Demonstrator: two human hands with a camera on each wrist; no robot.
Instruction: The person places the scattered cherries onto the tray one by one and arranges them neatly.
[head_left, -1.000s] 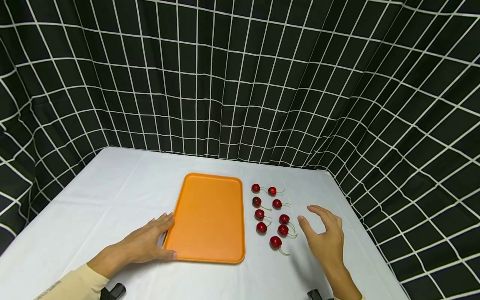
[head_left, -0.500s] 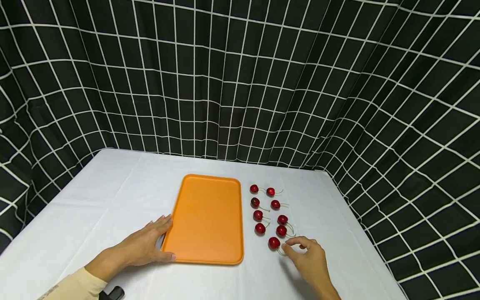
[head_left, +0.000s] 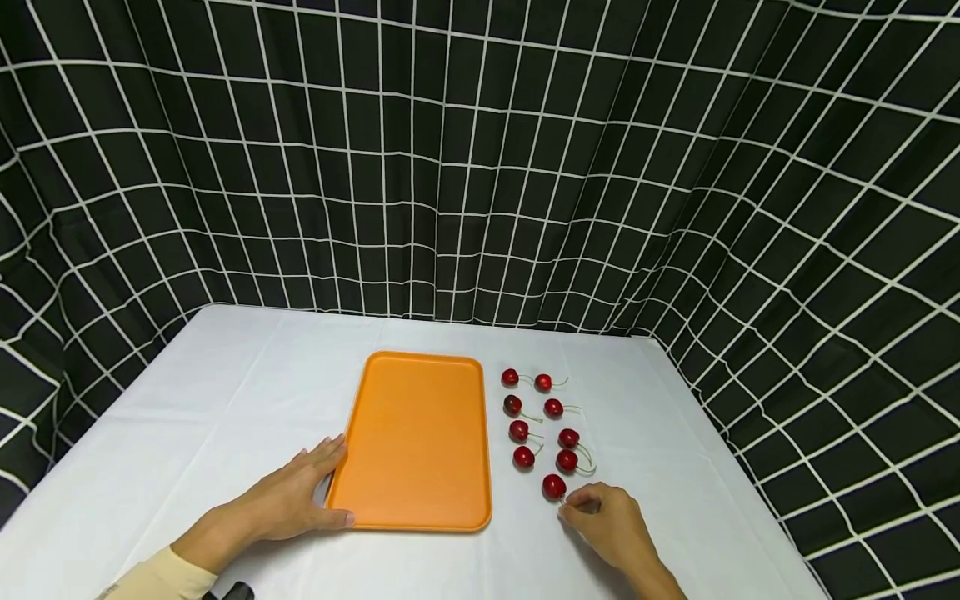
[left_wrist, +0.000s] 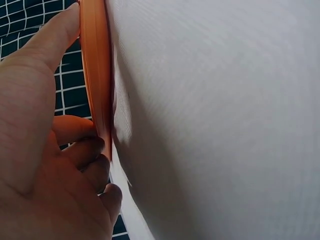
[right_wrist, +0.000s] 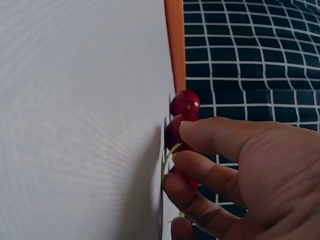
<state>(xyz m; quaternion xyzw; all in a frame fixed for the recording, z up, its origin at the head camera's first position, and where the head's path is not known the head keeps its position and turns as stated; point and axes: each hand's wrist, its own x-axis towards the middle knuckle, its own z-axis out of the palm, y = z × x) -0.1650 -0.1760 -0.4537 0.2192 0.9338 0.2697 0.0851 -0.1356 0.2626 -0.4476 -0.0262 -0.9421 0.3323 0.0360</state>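
Note:
An orange rectangular tray (head_left: 420, 442) lies flat on the white cloth. My left hand (head_left: 288, 497) rests at its near left corner, fingertips on the left rim and thumb on the near rim. In the left wrist view, the thumb (left_wrist: 60, 35) touches the tray's edge. To the right of the tray, my right hand (head_left: 611, 525) pinches the stem of the nearest red cherry (head_left: 553, 487) between thumb and forefinger. That cherry still sits on the cloth. In the right wrist view, its green stem (right_wrist: 172, 152) shows between the fingers, which partly cover the fruit.
Several more stemmed cherries lie beyond in two loose columns, among them a cherry (head_left: 567, 461) just behind the pinched one and a cherry (head_left: 523, 457) near the tray. A black curtain (head_left: 435, 167) with a white grid surrounds the white-covered table (head_left: 247, 375) at the back and sides.
My right hand has come down and leftward to the nearest cherry, and its spread thumb and forefinger have closed on the stem. The left hand stays at the tray.

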